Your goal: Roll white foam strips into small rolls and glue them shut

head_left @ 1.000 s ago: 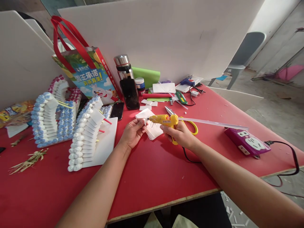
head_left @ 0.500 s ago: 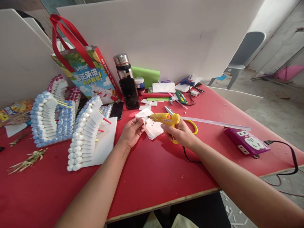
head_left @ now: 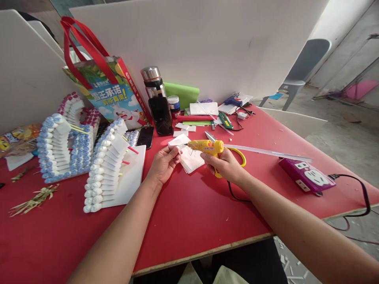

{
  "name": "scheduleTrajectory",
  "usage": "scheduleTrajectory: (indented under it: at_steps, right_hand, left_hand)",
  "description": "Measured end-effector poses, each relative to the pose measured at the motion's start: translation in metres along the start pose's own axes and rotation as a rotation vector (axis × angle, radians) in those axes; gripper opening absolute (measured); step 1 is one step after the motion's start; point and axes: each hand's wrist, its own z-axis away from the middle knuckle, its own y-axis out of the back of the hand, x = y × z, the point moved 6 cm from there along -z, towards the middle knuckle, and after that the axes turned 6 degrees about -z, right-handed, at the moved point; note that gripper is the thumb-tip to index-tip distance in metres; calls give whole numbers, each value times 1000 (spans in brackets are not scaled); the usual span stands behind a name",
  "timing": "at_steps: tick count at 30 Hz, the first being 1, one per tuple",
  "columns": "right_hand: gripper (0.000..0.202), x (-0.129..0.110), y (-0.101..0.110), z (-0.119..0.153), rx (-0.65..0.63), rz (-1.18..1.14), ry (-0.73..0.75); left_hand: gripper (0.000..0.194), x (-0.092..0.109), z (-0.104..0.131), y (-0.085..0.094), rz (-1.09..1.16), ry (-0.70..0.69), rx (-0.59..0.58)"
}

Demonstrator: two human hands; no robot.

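Observation:
My right hand is wrapped round the handle of a yellow glue gun, with a long clear glue stick poking out of its back end. The gun's nozzle points left, right by my left hand. That hand pinches a small white piece, perhaps folded paper; its exact shape is mostly covered by the fingers. Beneath the nozzle lies a stack of white tissue paper. Scissors with yellow handles rest behind the gun, partly hidden by it and my right hand.
At left stand fan-shaped crafts with white tufts and blue-white tufts. Behind are a printed bag, a steel bottle and phones. A green cutter lies further back. A purple power strip sits at right, its cord over the table edge.
Hardly anything differs. Both hands and the glue gun keep almost the same place, with the nozzle still at the small white piece.

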Motion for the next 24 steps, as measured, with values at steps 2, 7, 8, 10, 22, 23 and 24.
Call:
scheduleTrajectory:
  at_steps: [2, 7, 8, 10, 22, 23, 24]
  right_hand:
    - [46, -2, -1, 1, -6, -19, 14]
    - [43, -2, -3, 2, -20, -15, -5]
    - [43, -2, -4, 3, -24, 0, -16]
    - [43, 0, -4, 3, -23, 32, -36]
    - [43, -4, 1, 0, 32, 12, -6]
    - [44, -4, 0, 0, 29, 6, 7]
    - [44, -5, 0, 1, 21, -5, 19]
  left_hand:
    - [26, 0, 0, 0, -7, -9, -2]
    - [25, 0, 0, -2, -10, -10, -9]
    - [24, 0, 0, -2, -12, -7, -10]
    - [24, 0, 1, -3, -14, 3, -6]
    - [28, 1, 1, -3, -21, 12, 19]
    - [28, 1, 1, -4, -21, 10, 13]
    - [27, 1, 1, -4, -20, 8, 8]
